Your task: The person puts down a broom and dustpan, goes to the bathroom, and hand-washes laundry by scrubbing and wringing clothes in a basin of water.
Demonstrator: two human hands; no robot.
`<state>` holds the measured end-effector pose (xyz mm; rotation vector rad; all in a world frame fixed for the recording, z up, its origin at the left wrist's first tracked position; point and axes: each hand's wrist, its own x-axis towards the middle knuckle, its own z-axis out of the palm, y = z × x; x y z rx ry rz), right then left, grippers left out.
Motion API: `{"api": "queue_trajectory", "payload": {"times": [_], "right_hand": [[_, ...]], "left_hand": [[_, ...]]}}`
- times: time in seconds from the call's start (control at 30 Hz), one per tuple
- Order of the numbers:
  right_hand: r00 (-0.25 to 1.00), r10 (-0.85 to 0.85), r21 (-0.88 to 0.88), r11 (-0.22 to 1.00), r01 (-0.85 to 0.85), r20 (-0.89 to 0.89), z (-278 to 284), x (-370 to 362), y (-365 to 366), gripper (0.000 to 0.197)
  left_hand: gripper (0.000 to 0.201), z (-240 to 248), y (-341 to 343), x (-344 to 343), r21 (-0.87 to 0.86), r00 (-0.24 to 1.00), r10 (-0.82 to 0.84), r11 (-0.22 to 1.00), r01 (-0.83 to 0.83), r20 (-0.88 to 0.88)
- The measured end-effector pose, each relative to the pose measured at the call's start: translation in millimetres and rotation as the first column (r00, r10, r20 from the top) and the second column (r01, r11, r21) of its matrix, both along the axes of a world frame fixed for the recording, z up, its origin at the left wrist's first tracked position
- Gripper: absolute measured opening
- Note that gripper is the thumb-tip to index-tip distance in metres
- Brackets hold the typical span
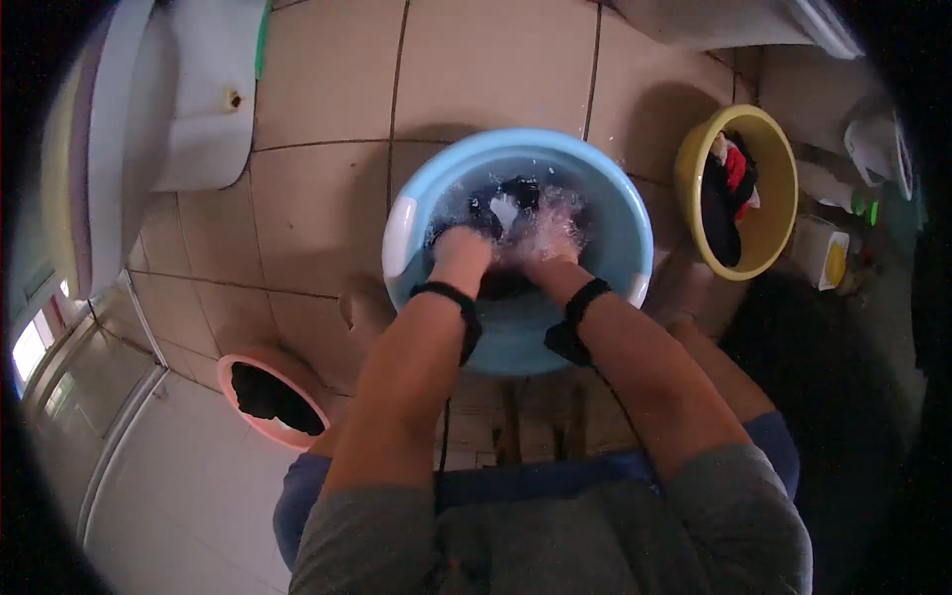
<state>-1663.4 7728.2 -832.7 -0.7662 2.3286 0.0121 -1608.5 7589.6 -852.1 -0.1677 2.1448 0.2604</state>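
Note:
A round light-blue basin [595, 149] with white handles stands on the floor in front of me, holding splashing water. Dark wet cloth [516, 188] with a whitish patch lies in the water. Both hands reach into it from the near side. My left hand [463, 246] is at the cloth's left edge, its fingers hidden under water and cloth. At the cloth's right side, my right hand [557, 236] is smeared by motion and spray. Whether either hand grips the cloth is not visible. Black bands circle both wrists.
A yellow basin [691, 164] with black and red clothes [734, 183] stands at the right. At the lower left sits a pink basin [230, 382] holding black cloth [270, 399]. White fixtures [213, 109] rise at the far left. Tiled floor [327, 79] surrounds the basins.

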Motion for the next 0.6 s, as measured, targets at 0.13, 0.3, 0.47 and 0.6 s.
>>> {"api": "queue_trajectory", "payload": {"times": [0.13, 0.3, 0.47, 0.6], "right_hand": [[0.977, 0.021, -0.207, 0.976, -0.066, -0.211, 37, -19, 35, 0.024], [0.981, -0.144, -0.514, 0.856, 0.058, -0.129, 60, -31, 51, 0.017], [0.568, -0.375, -0.416, 0.414, 0.809, 0.733, 110, -28, 56, 0.017], [0.675, -0.195, -0.497, 0.54, 0.679, 0.711, 178, -35, 57, 0.027]], "left_hand": [[0.058, 61, 4, 21, 0.087, 0.92, 0.389, 0.92, -0.383, -0.055], [0.076, 120, -6, 43, 0.191, 0.834, 0.479, 0.877, -0.441, -0.273], [0.026, 174, -52, 47, 0.282, 0.886, 0.405, 0.898, -0.339, -0.226], [0.022, 234, -65, 58, 0.487, 0.807, 0.511, 0.807, -0.333, -0.295]]}}
